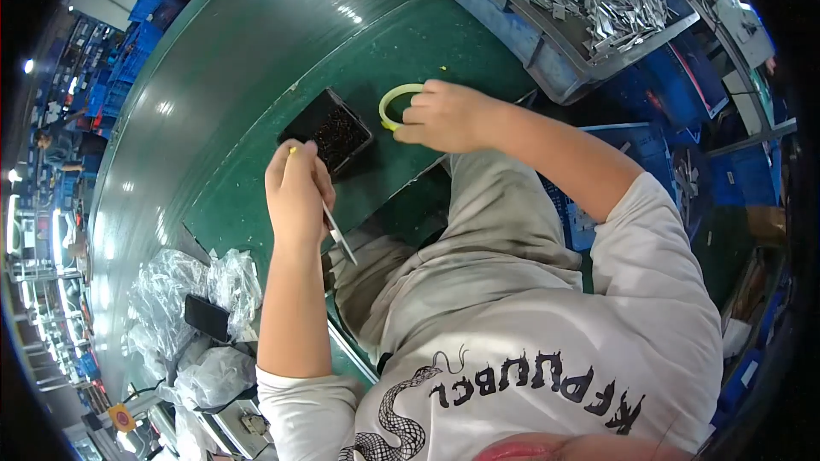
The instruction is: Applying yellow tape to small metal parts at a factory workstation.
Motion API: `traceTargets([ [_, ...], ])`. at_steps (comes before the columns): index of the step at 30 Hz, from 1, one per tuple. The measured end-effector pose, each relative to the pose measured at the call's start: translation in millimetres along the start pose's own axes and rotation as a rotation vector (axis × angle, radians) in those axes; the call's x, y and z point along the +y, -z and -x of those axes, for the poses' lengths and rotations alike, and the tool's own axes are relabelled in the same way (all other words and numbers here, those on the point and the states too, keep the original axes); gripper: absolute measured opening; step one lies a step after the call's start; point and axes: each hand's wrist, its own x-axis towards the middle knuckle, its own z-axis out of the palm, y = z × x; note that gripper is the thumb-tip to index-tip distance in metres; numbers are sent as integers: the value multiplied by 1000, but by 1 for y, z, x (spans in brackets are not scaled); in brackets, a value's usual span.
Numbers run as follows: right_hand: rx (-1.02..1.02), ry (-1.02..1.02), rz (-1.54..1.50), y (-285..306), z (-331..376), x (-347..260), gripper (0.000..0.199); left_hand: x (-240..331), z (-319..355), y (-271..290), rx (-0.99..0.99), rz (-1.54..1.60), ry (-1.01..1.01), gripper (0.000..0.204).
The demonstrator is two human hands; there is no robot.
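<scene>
White shirt [534, 333]; yellow ring [383, 108] in right hand [446, 117], silver strip [341, 237] in left hand [295, 188].

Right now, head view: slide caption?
Left hand holding a thin metal strip, right hand touching a yellow ring beside a black bin.

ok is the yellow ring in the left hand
No, the right hand holds the yellow ring, while a thin silvery strip sticks out of the left hand.
</scene>
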Motion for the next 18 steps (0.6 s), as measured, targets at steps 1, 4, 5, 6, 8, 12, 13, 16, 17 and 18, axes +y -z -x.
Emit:
traceTargets([
  [1, -40, -33, -45, -6, 3, -5, 31, -4, 4, 5, -45, 16, -11, 21],
  [4, 168, -102, -55, 2, 10, -17, 36, -5, 24, -8, -59, 35, 61, 21],
  [5, 214, -133, -139, 7, 16, -23, 44, -7, 31, -19, -87, 100, 54, 21],
  [6, 272, -188, -219, 21, 15, -36, 47, -13, 36, -17, -213, 61, -36, 23],
  [8, 312, -316, -579, 45, 19, -65, 46, -22, 51, -32, -245, 37, -105, 30],
  [12, 264, -475, -1230, 57, 41, -110, 37, -40, 66, -59, -394, -49, -371, 42],
  [13, 273, -503, -1201, 51, 49, -118, 37, -45, 67, -62, -417, -53, -375, 42],
  [16, 3, -506, -1338, 46, 74, -129, 32, -65, 66, -75, -572, 7, -365, 37],
  [17, 16, -562, -1442, 52, 81, -131, 31, -69, 65, -81, -691, -139, -414, 30],
  [18, 38, -613, -1549, 55, 87, -131, 30, -67, 66, -86, -803, -293, -468, 30],
])
